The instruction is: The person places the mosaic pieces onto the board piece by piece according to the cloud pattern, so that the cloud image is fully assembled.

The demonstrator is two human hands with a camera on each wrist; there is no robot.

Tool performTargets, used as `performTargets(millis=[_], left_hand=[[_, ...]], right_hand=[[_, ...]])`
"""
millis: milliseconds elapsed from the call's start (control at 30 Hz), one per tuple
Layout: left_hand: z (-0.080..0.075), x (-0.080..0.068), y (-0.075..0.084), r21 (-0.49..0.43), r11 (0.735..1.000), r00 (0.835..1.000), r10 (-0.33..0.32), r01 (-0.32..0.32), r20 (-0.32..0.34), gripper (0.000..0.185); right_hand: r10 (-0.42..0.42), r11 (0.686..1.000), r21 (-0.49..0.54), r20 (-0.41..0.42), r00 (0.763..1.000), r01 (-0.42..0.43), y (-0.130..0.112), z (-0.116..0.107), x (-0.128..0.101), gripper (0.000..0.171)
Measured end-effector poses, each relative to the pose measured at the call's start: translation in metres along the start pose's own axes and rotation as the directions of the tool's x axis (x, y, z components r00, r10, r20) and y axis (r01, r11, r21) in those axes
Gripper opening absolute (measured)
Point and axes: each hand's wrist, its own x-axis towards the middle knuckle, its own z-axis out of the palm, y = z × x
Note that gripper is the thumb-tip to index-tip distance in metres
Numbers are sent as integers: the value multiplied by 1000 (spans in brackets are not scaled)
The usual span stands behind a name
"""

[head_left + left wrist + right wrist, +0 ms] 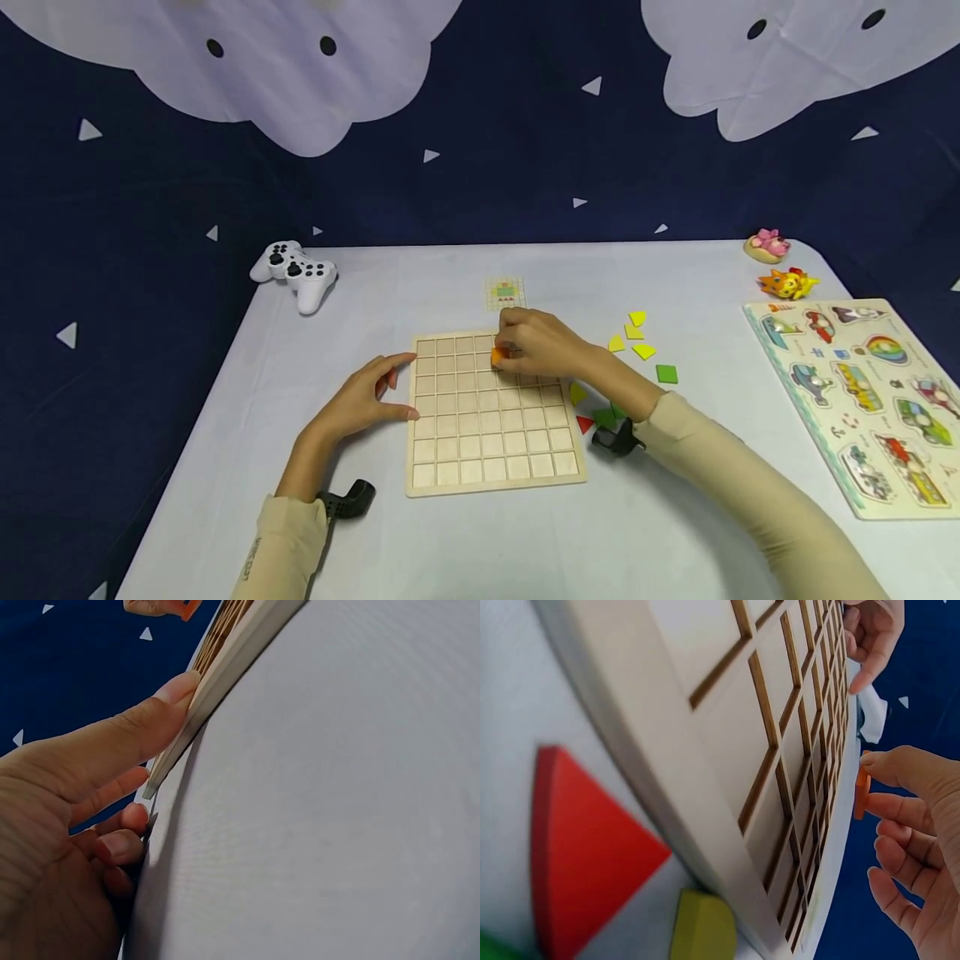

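Over the far rows of the wooden grid board (495,412), the right hand (536,343) pinches a small orange piece (497,357) between thumb and fingertips, holding it just above the cells near the board's 12 o'clock edge; at the board's 9 o'clock side the left hand (367,398) lies with fingers relaxed — thumb and forefinger touching the frame's edge. At 3 o'clock of the board lie loose yellow pieces (633,333), a green piece (666,374) and a red triangle (584,424); a white game controller (295,271) sits at 10 o'clock — well apart.
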Motion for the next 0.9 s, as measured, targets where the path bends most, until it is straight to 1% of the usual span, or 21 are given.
performTargets(millis=[133, 400, 500, 733, 900], left_hand=[[0, -1, -1, -3, 1000, 1000, 2, -2, -2, 87], [1, -1, 0, -24, 999, 1000, -26, 26, -2, 88], [1, -1, 0, -29, 999, 1000, -22, 22, -4, 88], [1, -1, -2, -49, 999, 1000, -21, 20, -10, 87], [1, -1, -4, -57, 998, 1000, -20, 20, -3, 86]], right_hand=[[-14, 1000, -13, -3, 1000, 14, -3, 4, 4, 16], [-27, 998, -60, 27, 999, 29, -8, 11, 11, 17], [-32, 996, -78, 33, 999, 35, -9, 13, 14, 17], [-26, 996, -82, 63, 998, 31, -9, 19, 17, 18], [-17, 998, -67, 49, 999, 20, -11, 20, 16, 18]])
